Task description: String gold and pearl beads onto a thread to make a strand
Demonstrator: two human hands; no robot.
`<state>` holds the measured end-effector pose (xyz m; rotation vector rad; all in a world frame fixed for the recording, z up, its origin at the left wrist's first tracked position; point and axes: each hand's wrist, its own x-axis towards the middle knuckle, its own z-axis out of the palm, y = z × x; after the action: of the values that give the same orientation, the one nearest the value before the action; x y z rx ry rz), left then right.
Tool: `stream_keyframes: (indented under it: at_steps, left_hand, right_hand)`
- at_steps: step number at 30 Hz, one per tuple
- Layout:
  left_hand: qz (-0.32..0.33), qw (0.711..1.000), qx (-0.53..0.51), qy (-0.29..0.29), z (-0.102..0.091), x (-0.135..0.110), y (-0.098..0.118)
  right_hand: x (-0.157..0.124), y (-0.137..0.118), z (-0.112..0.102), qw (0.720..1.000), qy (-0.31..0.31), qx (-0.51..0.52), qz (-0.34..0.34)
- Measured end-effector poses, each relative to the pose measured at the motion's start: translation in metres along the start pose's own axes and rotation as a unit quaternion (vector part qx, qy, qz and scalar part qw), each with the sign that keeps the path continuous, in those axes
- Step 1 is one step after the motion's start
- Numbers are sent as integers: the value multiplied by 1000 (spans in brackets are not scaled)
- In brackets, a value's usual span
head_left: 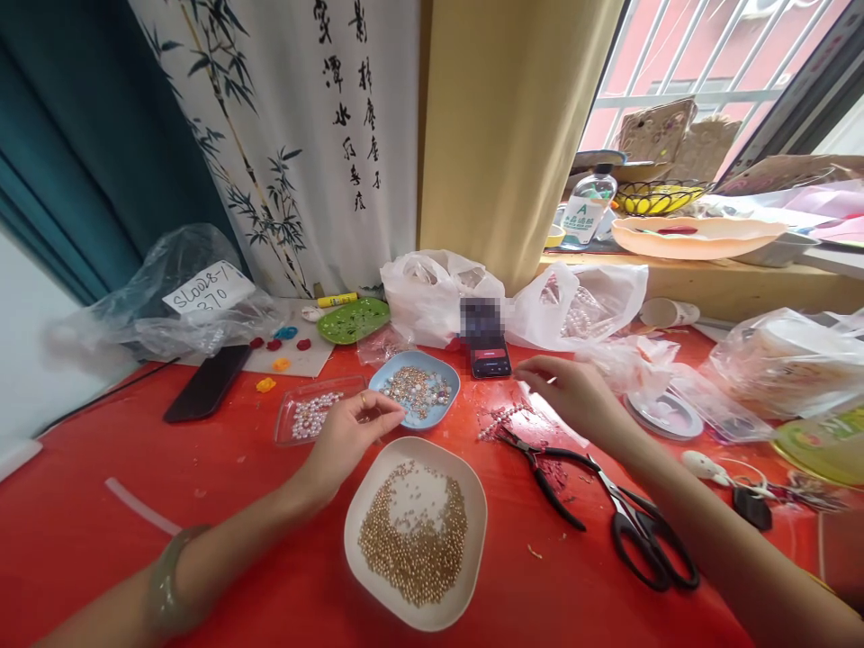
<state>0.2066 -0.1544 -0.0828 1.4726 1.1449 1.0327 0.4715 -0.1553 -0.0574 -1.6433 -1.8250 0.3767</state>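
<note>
Small glossy gold beads (pixel 418 567) heap in a rounded-square white tray (pixel 353 540), pliers (pixel 550 495) and steel scissors (pixel 625 510) lying between it and the right forearm. Left hand (pixel 351 432): thumb and forefinger pressed together at the blue dish (pixel 444 369), contents indiscernible. Right hand (pixel 550 378): near phone (pixel 490 357), fingers bent, grip unclear.

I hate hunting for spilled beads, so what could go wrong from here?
The left hand is right by the rim of the blue dish; a bump might tip it or scatter its contents.

The open white tray holds many loose gold beads; a forearm catching its edge could spill them across the table.

The open scissors lie close beside the right forearm in this view, so a careless sweep might nick skin.
</note>
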Motion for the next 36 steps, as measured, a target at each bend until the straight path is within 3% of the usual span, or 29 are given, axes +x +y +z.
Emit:
stream_keyframes:
  at_steps: [3, 6, 9, 16, 18, 23, 25, 28, 31, 36]
  left_hand:
    - [58, 997, 53, -23, 4, -6, 6]
    - [79, 993, 78, -41, 7, -13, 9]
    - [81, 991, 95, -54, 9, -16, 10]
    - [85, 985, 116, -92, 7, -12, 11]
    - [90, 985, 123, -76, 3, -7, 10]
    - [67, 988, 131, 46, -17, 21, 4]
    - [63, 985, 156, 33, -24, 34, -1]
    - [83, 958, 273, -26, -26, 50, -7]
    - [93, 905, 410, -72, -21, 61, -10]
    - [97, 858, 492, -115, -7, 70, -11]
  right_hand:
    - [-20, -41, 21, 975, -119, 187, -7]
    - [-40, -68, 44, 949, -198, 246, -20]
    - [-50, -72, 58, 939, -185, 288, -9]
    - [-52, -55, 68, 964, -147, 221, -29]
    - [-53, -54, 70, 966, -144, 211, -32]
    - [-55, -58, 70, 973, -140, 182, -31]
    - [-54, -59, 71, 973, -140, 179, -30]
    - [-53, -60, 73, 975, -130, 178, -39]
    - [-53, -58, 75, 971, -124, 200, -33]
    - [-54, -57, 75, 957, -141, 253, 4]
